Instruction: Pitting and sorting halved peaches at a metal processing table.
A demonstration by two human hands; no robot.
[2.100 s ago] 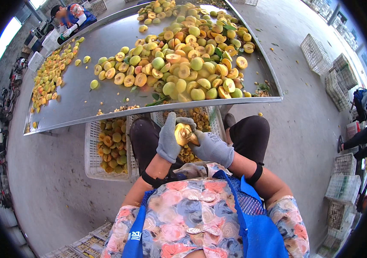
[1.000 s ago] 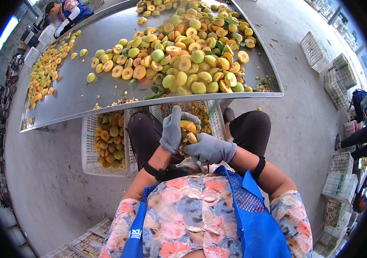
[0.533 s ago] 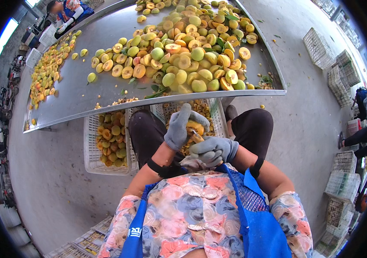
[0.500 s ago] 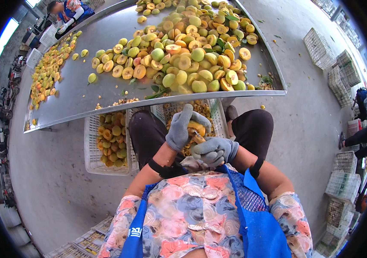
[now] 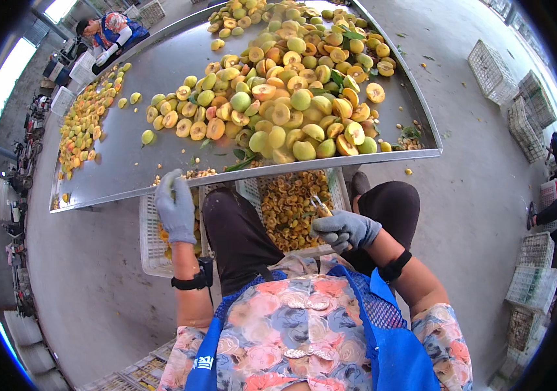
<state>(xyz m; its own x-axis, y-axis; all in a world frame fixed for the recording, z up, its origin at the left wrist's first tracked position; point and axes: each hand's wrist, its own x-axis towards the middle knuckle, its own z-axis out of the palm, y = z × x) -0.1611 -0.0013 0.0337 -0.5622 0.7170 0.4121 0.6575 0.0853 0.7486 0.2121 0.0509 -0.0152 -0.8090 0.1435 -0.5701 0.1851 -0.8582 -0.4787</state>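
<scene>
My left hand (image 5: 175, 207), in a grey glove, is raised at the table's front edge, over the left crate. Its fingers point up, apart from the thumb, and I see nothing in them. My right hand (image 5: 346, 229), also gloved, is closed round the handle of a pitting tool (image 5: 321, 206) with a small metal loop at its tip. Below that loop, between my knees, stands a crate of brown-orange fruit scraps (image 5: 286, 215). Yellow-green peach halves (image 5: 301, 99) lie heaped on the metal table (image 5: 136, 140). The left crate (image 5: 152, 244) is partly hidden by my left hand and arm.
A second peach pile (image 5: 83, 120) lies on the table's left side, near another person (image 5: 112, 36) at the far left corner. White crates (image 5: 492, 72) stand on the floor at right. Scraps and leaves (image 5: 409, 138) lie at the table's right corner.
My hands have parted. The left has moved left and up to the table edge, and the fruit piece it held is gone from it. The right keeps the pitting tool, its loop now exposed.
</scene>
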